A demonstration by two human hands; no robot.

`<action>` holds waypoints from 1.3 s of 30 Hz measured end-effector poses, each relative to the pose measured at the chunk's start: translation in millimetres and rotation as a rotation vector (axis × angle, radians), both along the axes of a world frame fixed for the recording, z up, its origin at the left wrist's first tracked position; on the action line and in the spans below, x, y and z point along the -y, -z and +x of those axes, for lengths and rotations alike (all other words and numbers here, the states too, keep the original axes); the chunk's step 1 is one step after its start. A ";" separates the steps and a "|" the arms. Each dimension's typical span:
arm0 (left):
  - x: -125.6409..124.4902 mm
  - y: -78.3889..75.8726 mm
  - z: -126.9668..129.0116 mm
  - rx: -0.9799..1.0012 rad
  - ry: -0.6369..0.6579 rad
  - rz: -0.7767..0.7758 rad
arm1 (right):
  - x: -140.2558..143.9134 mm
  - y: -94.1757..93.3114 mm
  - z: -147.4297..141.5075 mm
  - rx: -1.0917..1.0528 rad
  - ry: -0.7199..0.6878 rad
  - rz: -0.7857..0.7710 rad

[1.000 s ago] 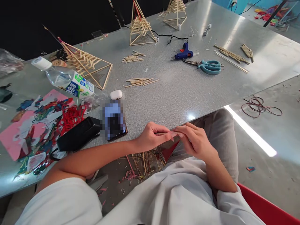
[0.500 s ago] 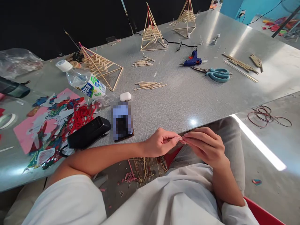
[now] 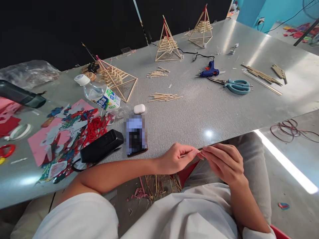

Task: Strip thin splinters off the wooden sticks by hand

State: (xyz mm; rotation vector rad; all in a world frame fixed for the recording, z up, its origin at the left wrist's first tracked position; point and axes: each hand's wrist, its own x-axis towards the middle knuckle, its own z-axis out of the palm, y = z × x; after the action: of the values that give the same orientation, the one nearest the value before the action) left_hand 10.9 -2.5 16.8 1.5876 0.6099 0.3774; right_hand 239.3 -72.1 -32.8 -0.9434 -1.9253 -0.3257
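Observation:
Just off the table's front edge, my left hand (image 3: pixel 175 158) is closed in a pinch, with a thin pale wooden stick (image 3: pixel 183 155) showing between its fingers. My right hand (image 3: pixel 225 162) meets it fingertip to fingertip and pinches at the stick's other end; the fingers hide most of the stick. On the table lie two small piles of short sticks, one nearer (image 3: pixel 164 97) and one farther (image 3: pixel 158 72). Behind them stand pyramid frames of glued sticks, one in the middle (image 3: pixel 168 44) and one farther right (image 3: pixel 203 30). Another pyramid frame (image 3: pixel 119 79) leans on the left.
A phone (image 3: pixel 136 139), a white earbud case (image 3: pixel 139 109), a black case (image 3: pixel 102 147) and a plastic bottle (image 3: pixel 104 96) lie left of centre. Rightward are a blue glue gun (image 3: pixel 209 70), scissors (image 3: pixel 238 86) and longer sticks (image 3: pixel 263 75). Red string (image 3: pixel 96 127) tops coloured scraps.
The view has shifted, so everything sits slightly lower and farther right in the picture. Both hands stay together at the stick, with little visible change in their grip.

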 end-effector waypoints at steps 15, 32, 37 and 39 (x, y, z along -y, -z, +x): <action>13.5 19.1 0.8 0.088 -0.020 0.090 | 6.2 13.5 -1.7 -0.870 -0.065 -0.391; -1.4 -1.3 -0.5 -0.031 -0.121 -0.075 | 2.5 0.3 -7.9 -1.154 -0.365 -0.779; -6.0 -2.7 -1.5 -0.085 -0.025 -0.041 | 1.7 -7.9 -20.6 -0.741 -0.296 -0.794; -7.0 -3.3 -1.9 -0.111 0.005 -0.033 | -1.7 -10.6 -21.8 -0.652 -0.246 -0.756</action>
State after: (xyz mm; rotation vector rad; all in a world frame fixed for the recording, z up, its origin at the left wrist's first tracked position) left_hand 9.0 4.5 20.0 1.5861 0.6937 0.2758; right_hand 217.6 -70.4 -22.2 -1.0821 -1.5065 0.8193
